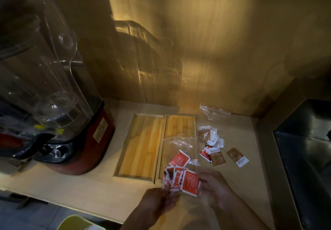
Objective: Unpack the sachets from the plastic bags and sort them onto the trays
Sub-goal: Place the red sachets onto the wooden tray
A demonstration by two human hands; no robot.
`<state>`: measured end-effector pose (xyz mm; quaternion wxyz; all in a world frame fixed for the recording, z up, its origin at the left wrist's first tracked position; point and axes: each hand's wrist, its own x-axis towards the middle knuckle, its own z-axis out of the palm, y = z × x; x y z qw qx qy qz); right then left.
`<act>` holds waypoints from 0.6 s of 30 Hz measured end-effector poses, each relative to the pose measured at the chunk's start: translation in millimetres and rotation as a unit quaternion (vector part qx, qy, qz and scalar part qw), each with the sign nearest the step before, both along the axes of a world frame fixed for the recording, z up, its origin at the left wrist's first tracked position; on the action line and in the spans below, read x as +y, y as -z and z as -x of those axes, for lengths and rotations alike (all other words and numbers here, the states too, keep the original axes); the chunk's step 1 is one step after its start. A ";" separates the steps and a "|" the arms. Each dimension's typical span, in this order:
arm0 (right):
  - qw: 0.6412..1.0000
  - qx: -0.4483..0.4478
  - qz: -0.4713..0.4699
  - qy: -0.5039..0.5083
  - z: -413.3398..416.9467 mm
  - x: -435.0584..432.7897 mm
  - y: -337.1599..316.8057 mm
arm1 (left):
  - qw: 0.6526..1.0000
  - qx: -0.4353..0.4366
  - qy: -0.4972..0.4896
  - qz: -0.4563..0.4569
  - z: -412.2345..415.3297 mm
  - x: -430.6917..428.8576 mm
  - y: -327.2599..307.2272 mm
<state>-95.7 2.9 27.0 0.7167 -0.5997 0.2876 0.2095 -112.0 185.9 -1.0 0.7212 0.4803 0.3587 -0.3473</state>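
Note:
Two bamboo trays lie side by side on the counter, the left tray (141, 145) bare and the right tray (180, 125) partly covered by a clear plastic bag (179, 144). My left hand (157, 204) and my right hand (215, 185) together hold a fan of red sachets (182, 179) just in front of the trays. One red sachet (179, 158) lies on the bag. Brown sachets (217, 158) and a red one (205, 151) are scattered to the right, beside a small heap of brown and white sachets (209, 135). A second clear bag (213, 112) lies near the wall.
A large blender (53, 86) with a clear cover and red base stands at the left on the counter. A dark steel sink (304, 149) borders the right. A wooden wall closes the back. A yellow-green object (75, 222) shows below the counter edge.

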 end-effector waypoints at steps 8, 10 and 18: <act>0.989 0.107 -0.023 -0.095 17.9 -16.4 23.9 | 0.997 0.021 -0.032 0.061 0.9 -0.9 -2.9; 0.993 0.095 -0.012 -0.068 20.1 -13.7 28.6 | 1.000 0.010 -0.007 0.007 1.6 -0.7 -5.6; 1.000 0.018 -0.004 -0.019 1.5 -6.8 13.0 | 0.975 -0.095 0.039 -0.196 -13.4 -1.2 -25.5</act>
